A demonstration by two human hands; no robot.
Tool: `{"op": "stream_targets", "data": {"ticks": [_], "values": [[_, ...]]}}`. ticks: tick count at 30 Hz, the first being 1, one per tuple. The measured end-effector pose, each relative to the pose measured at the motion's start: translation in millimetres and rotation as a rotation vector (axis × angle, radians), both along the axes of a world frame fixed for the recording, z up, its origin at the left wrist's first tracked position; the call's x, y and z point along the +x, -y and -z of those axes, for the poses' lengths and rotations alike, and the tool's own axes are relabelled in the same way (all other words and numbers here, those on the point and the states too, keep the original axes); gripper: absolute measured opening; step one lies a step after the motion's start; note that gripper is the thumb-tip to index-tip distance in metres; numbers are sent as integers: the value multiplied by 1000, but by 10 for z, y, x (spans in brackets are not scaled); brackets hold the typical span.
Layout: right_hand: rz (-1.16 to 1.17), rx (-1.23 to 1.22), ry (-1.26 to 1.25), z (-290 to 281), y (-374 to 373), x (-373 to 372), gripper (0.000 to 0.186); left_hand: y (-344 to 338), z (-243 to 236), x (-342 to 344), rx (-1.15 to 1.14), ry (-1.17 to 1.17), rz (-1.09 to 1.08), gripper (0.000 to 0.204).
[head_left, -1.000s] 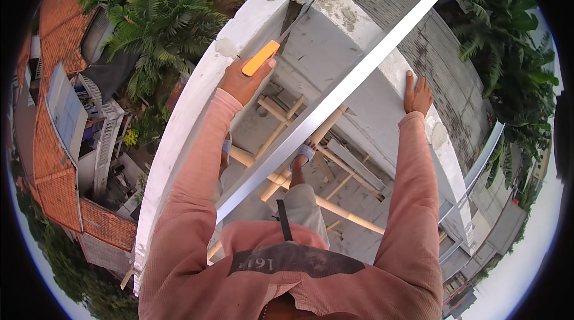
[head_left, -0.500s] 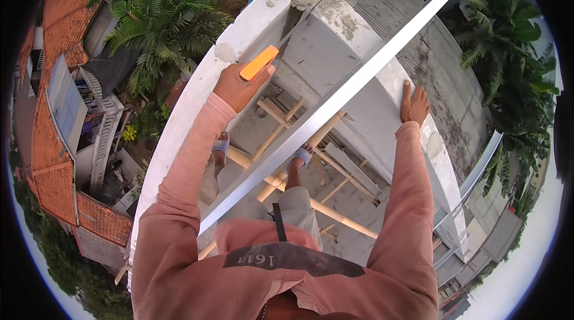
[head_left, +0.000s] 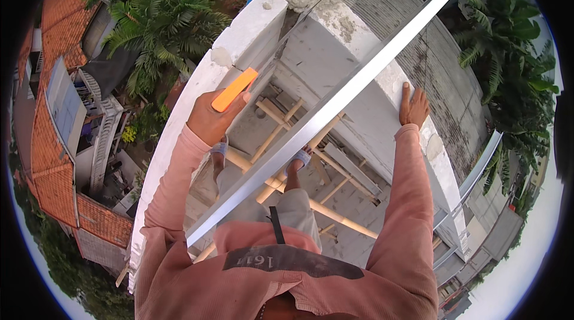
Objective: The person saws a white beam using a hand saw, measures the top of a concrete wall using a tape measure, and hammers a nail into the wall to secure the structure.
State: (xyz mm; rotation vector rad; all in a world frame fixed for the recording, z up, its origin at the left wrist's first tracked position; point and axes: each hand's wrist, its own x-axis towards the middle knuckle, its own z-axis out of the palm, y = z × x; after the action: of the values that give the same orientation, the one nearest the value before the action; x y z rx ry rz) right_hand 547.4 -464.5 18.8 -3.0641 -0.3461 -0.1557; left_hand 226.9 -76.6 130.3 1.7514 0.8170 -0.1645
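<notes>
Head view, against the frame half a second back: the left hand (head_left: 210, 118) and the orange-handled tool (head_left: 235, 90) have shifted down and to the left, nearer the body. The right hand (head_left: 414, 105) and the long metal beam (head_left: 335, 103) lie almost as they did.

Left hand: fingers clamped round the orange handle, thumb along its side. Tool now sits over the inner edge of the left wall (head_left: 251, 28), handle angled up and to the right. A thin grey strip, perhaps its blade, runs from the handle toward the corner; its far end cannot be told. Contact between hand and wall: cannot tell.

Right hand: holds nothing; fingers apart, laid on the top of the right wall (head_left: 360, 38).

Beam slants between the arms, upper end beyond the right wall, lower end by the left sleeve. Wooden poles (head_left: 344, 219) below, near the feet.

Judgement: the shift reads as a draw-back of the tool with grip unchanged, the right hand acting as brace.
</notes>
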Motion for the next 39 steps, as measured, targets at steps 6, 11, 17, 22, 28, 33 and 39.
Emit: {"op": "stream_targets", "data": {"ticks": [6, 11, 17, 22, 28, 33, 39], "values": [[17, -4, -30, -109, -137, 64, 66, -209, 311, 949, 39, 89, 15, 51], [-14, 7, 12, -15, 64, 33, 66, 221, 171, 12, -67, 125, -74, 39], [1, -28, -29, 41, 38, -60, 67, -96, 78, 389, 60, -67, 81, 48], [49, -74, -122, -87, -145, 105, 67, -262, 433, 871, 53, 132, 28, 54], [5, 0, -7, -23, 36, -6, 65, 135, -165, -200, -86, -17, -70, 40], [45, -63, -57, 9, -30, 55, 66, 108, 25, -263, 55, 84, -38, 39], [31, -40, -72, -27, -115, 5, 67, -55, 398, 416, 36, 130, -6, 42]]}}
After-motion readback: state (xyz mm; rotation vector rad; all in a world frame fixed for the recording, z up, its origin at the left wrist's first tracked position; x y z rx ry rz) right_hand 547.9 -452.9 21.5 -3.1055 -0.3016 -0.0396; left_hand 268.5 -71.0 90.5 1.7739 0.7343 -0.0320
